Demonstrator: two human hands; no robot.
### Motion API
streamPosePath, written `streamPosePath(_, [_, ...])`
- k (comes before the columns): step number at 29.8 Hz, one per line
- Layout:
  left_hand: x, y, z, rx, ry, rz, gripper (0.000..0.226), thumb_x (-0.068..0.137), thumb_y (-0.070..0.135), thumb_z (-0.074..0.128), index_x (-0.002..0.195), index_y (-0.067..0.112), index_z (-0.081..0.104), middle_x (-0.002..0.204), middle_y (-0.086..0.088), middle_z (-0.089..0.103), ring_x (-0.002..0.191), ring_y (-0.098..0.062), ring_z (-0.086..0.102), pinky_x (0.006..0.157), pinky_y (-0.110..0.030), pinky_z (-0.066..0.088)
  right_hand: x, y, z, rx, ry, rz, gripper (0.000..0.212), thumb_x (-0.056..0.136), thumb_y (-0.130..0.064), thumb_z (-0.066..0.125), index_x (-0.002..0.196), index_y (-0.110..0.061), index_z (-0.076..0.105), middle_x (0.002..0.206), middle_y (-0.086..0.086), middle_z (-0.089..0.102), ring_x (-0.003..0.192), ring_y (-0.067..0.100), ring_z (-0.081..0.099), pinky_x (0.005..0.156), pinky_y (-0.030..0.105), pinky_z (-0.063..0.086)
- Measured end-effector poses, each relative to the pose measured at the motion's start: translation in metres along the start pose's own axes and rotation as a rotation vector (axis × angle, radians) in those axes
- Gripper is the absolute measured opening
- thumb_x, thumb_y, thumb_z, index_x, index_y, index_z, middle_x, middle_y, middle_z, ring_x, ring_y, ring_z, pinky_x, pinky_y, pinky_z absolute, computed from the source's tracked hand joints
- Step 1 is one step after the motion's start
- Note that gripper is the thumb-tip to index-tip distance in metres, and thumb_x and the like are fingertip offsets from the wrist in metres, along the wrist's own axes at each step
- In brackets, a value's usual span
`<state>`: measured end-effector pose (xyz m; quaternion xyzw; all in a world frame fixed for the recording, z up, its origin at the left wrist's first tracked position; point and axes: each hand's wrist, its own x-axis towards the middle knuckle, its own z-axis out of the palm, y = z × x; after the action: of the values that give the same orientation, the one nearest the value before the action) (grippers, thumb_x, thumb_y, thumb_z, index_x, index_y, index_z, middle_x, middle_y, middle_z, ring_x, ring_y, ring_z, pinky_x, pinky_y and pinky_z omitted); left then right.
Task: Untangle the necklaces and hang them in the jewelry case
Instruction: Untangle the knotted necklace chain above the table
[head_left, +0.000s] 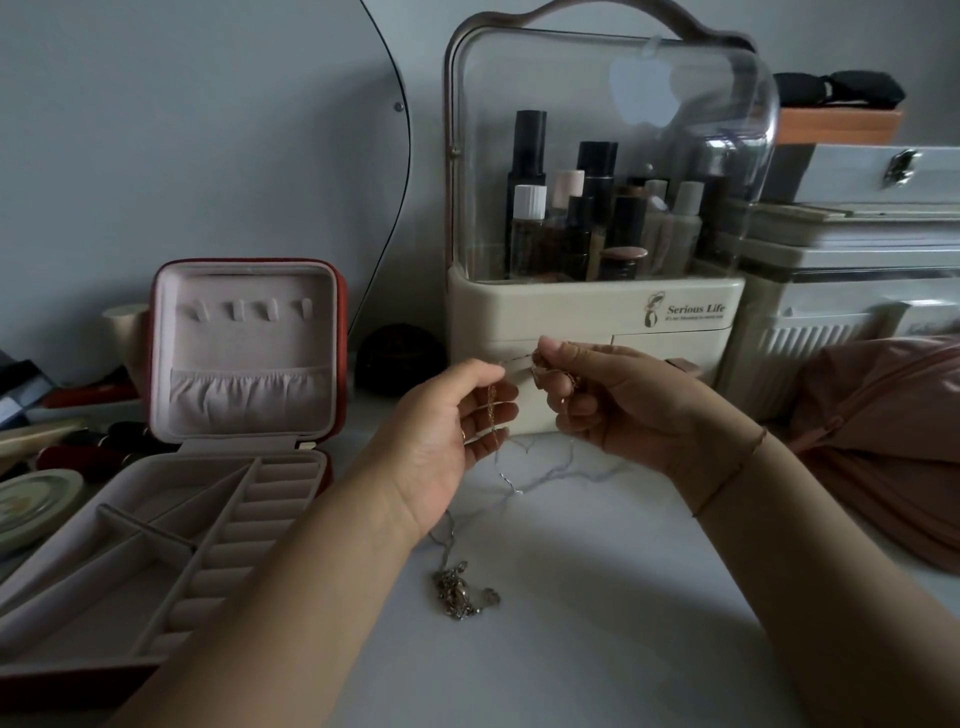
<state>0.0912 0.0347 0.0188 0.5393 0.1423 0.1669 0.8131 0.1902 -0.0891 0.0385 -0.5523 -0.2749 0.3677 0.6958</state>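
Observation:
My left hand (447, 431) and my right hand (613, 400) are raised above the table, each pinching a thin gold necklace (493, 410) stretched between their fingertips. A silver chain (460, 592) trails down from my left hand and lies in a tangled heap on the white tabletop. The red jewelry case (244, 358) stands open at the left. Its pink lid is upright, with a row of bare hooks (249, 309) and a gathered pocket. Its tray (156, 545) of compartments and ring rolls lies flat in front.
A cream cosmetics organiser (597, 317) with a clear dome holds bottles right behind my hands. White boxes (852, 260) stack at the right, pink fabric (883, 415) beside them. A mirror edge (400, 156), a dark round object (400, 358) and clutter (62, 441) lie left.

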Motion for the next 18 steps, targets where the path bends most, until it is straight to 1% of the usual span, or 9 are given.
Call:
streamPosePath(4, [0.0004, -0.0033, -0.0014, 0.044, -0.032, 0.007, 0.006, 0.082, 0.015, 0.065, 0.077, 0.017, 0.066, 0.064, 0.005, 0.065, 0.066, -0.009, 0.060, 0.066, -0.023, 0.045, 0.0000, -0.0021, -0.0012, -0.001, 0.049, -0.029, 0.015, 0.075, -0.024, 0.063, 0.077, -0.009, 0.064, 0.072, 0.004, 0.063, 0.048, 0.005, 0.046, 0.045, 0.014, 0.036])
streamPosePath(6, [0.0001, -0.0039, -0.0017, 0.039, -0.049, 0.008, 0.003, 0.074, 0.015, 0.069, 0.076, 0.017, 0.069, 0.063, 0.005, 0.064, 0.064, -0.008, 0.059, 0.066, -0.022, 0.045, -0.0003, -0.0031, -0.0022, 0.016, 0.056, -0.035, 0.017, 0.075, -0.024, 0.064, 0.078, -0.008, 0.065, 0.076, 0.006, 0.066, 0.049, 0.005, 0.049, 0.045, 0.014, 0.038])
streamPosePath(8, [-0.0003, -0.0039, -0.0020, 0.050, -0.060, 0.015, 0.009, 0.066, 0.018, 0.071, 0.075, 0.017, 0.071, 0.064, 0.006, 0.064, 0.064, -0.008, 0.059, 0.066, -0.021, 0.045, -0.0006, -0.0036, -0.0026, 0.024, 0.044, -0.033, 0.018, 0.076, -0.024, 0.063, 0.080, -0.007, 0.064, 0.079, 0.007, 0.067, 0.048, 0.005, 0.049, 0.045, 0.014, 0.038])
streamPosePath(9, [-0.0002, -0.0041, -0.0019, 0.058, -0.061, 0.020, 0.010, 0.066, 0.019, 0.071, 0.076, 0.017, 0.071, 0.064, 0.007, 0.064, 0.065, -0.007, 0.058, 0.066, -0.021, 0.044, -0.0004, -0.0034, -0.0027, 0.027, 0.039, -0.030, 0.018, 0.077, -0.024, 0.062, 0.080, -0.007, 0.064, 0.080, 0.008, 0.068, 0.047, 0.005, 0.048, 0.045, 0.014, 0.038])
streamPosePath(11, [-0.0006, -0.0044, -0.0018, 0.072, -0.067, 0.026, 0.011, 0.067, 0.019, 0.071, 0.077, 0.018, 0.071, 0.065, 0.007, 0.064, 0.066, -0.007, 0.058, 0.067, -0.021, 0.043, -0.0003, -0.0033, -0.0026, 0.035, 0.034, -0.022, 0.017, 0.078, -0.024, 0.062, 0.080, -0.007, 0.063, 0.080, 0.008, 0.067, 0.046, 0.006, 0.048, 0.044, 0.014, 0.037])
streamPosePath(14, [-0.0009, -0.0048, -0.0026, 0.094, -0.082, 0.027, 0.020, 0.066, 0.021, 0.071, 0.085, 0.018, 0.071, 0.066, 0.009, 0.064, 0.068, -0.007, 0.059, 0.069, -0.023, 0.044, 0.0007, -0.0028, -0.0037, 0.042, 0.042, -0.007, 0.016, 0.077, -0.025, 0.061, 0.079, -0.008, 0.062, 0.077, 0.007, 0.067, 0.045, 0.006, 0.046, 0.042, 0.014, 0.037])
streamPosePath(18, [-0.0013, -0.0053, -0.0034, 0.102, -0.107, 0.027, 0.014, 0.066, 0.022, 0.071, 0.080, 0.019, 0.070, 0.069, 0.008, 0.065, 0.070, -0.008, 0.059, 0.070, -0.023, 0.044, 0.0015, -0.0018, -0.0041, 0.027, 0.049, 0.017, 0.017, 0.077, -0.025, 0.061, 0.080, -0.009, 0.061, 0.073, 0.005, 0.067, 0.044, 0.005, 0.044, 0.041, 0.014, 0.036])
